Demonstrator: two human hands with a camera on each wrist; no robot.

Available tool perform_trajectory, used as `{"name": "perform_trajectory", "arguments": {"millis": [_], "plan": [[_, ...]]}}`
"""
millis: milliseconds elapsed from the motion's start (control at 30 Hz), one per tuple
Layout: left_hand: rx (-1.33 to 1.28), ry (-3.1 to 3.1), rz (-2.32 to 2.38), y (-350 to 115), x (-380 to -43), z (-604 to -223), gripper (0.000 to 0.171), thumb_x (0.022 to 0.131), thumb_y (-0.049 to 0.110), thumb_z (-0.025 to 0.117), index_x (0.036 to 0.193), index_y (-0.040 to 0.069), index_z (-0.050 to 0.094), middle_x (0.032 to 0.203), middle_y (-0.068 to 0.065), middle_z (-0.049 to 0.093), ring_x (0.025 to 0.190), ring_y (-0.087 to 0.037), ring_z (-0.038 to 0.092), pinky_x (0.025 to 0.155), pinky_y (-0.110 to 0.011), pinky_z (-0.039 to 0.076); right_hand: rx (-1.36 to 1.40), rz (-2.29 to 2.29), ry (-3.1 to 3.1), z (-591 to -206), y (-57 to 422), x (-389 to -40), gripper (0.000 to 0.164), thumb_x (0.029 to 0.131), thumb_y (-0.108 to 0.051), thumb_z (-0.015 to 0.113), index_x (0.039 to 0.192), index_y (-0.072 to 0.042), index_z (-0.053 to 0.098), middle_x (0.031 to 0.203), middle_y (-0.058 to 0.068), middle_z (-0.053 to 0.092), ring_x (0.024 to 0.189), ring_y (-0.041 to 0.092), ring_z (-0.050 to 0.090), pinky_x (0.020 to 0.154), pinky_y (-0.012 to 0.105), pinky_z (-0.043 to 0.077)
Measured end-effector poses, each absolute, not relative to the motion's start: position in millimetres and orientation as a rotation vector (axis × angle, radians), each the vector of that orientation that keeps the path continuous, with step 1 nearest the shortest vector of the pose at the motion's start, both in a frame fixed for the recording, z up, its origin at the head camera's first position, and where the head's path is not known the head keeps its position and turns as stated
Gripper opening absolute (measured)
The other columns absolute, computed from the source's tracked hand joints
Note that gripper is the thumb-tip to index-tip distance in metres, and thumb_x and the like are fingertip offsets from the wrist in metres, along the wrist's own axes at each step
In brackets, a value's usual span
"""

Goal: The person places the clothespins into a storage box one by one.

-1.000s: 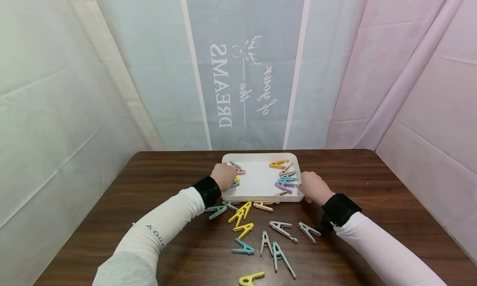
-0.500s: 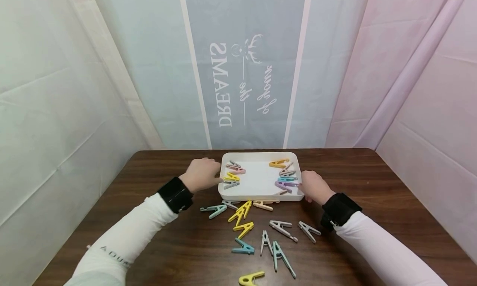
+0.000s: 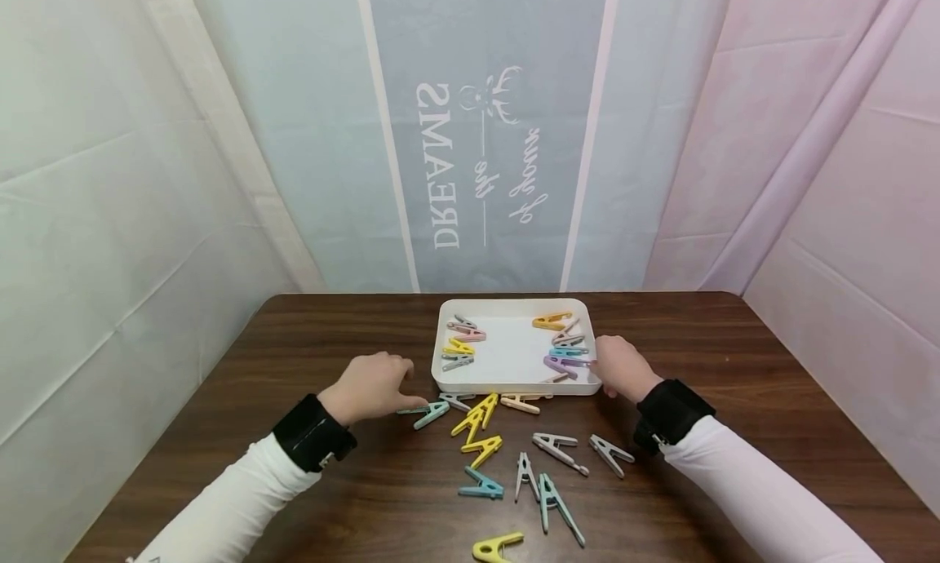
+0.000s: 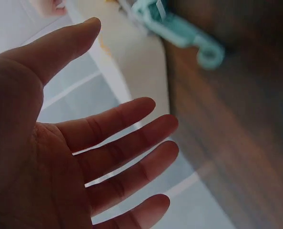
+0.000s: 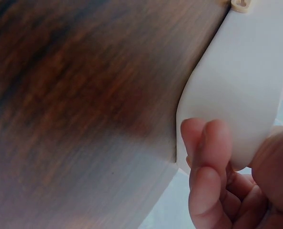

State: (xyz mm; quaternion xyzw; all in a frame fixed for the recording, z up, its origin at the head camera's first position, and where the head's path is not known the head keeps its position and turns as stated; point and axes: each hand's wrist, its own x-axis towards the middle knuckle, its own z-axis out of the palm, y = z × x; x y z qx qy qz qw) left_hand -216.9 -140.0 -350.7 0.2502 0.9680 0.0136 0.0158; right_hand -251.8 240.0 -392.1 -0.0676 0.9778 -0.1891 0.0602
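Observation:
My left hand is over the table left of the white tray, its fingers spread and nothing held. Its thumb is close to a teal clothespin; in the left wrist view a gap shows between the hand and that clothespin. At the tray's right side, my right hand grips the rim, with curled fingers outside the wall, as the right wrist view shows. Inside the tray, yellow, pink and grey clothespins lie along the left; orange, blue and purple ones lie along the right.
In front of the tray lie several loose clothespins: yellow ones, a blue one, grey ones, a long pale green one and a beige one. Fabric curtains stand behind the brown table.
My left hand has drawn out of the tray's left side, leaving yellow and grey clothespins there, and moved left and nearer, beside the teal clothespin. My right hand stays at the rim.

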Motion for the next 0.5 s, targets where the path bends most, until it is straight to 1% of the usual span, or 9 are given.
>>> {"name": "perform_trajectory", "arguments": {"millis": [233,500], "plan": [[0.827,2.944,0.06,-135,-212,-371,0.05,0.076,0.054,0.078,0.099,0.011,0.067,0.076,0.005,0.054,0.072,-0.014,0.051,0.057,-0.032,0.043,-0.197,-0.58,2.938,-391,239,-250,0.019,0.094,-0.003,0.059,0.102,0.014,0.059,0.054,0.007,0.054,0.04,0.015,0.054,0.043,0.027,0.045],[0.872,2.893,0.107,-133,-213,-383,0.045,0.075,0.048,0.08,0.102,0.015,0.066,0.09,0.002,0.06,0.082,-0.016,0.054,0.062,-0.033,0.044,-0.194,-0.584,2.951,-390,239,-249,0.015,0.093,-0.001,0.058,0.101,0.012,0.06,0.053,0.007,0.053,0.039,0.014,0.054,0.042,0.028,0.045]]}}
